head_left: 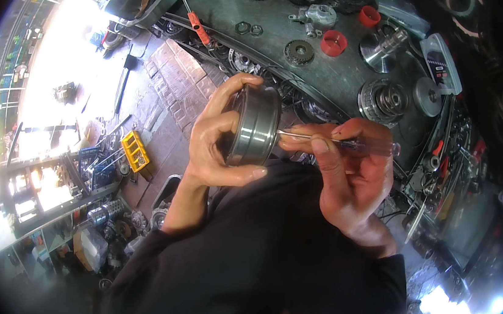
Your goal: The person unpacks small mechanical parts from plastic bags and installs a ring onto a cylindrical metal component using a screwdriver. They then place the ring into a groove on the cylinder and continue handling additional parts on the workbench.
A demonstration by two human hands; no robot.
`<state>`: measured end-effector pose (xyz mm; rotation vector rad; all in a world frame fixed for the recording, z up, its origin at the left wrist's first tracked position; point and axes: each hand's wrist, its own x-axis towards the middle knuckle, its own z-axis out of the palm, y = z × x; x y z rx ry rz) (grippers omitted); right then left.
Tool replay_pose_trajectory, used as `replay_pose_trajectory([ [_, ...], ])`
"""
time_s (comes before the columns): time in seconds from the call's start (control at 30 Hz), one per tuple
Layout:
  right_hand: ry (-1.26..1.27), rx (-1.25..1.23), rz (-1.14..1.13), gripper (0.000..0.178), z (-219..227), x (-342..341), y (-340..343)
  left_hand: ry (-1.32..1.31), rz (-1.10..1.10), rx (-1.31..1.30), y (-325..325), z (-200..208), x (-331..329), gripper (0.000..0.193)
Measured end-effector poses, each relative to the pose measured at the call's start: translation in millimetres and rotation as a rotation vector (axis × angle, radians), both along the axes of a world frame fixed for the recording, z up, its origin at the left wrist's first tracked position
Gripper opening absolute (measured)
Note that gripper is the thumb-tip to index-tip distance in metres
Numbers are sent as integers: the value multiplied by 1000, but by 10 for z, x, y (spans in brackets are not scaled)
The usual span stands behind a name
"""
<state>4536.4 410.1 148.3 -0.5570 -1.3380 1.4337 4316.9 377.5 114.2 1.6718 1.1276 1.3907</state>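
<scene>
Black cloth of my shirt is closest, and it fills the low middle part. Past it is a big, flat, dark grey table. My left hand is curled around a round, shiny, grey metal drum, with fingers near its top and the thumb near its bottom. The drum is up in the air between my hands, tipped on its side. My right hand pinches a long, thin, silver tool with a see-through handle. Its tip is at the drum's right edge, but I can't tell if they touch. On the table sit a dark, round metal gear with teeth, two round red rings and two little grey nuts.
</scene>
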Motion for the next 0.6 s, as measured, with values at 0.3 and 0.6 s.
replay_pose_trajectory([
  [0.3, 236, -246, 20, 24, -162, -30, -87, -120, -29, -15, -63, 1, 95, 54],
  [0.6, 496, -575, 98, 17, -231, -92, -146, -71, 25, 38, -102, 32, 140, 50],
])
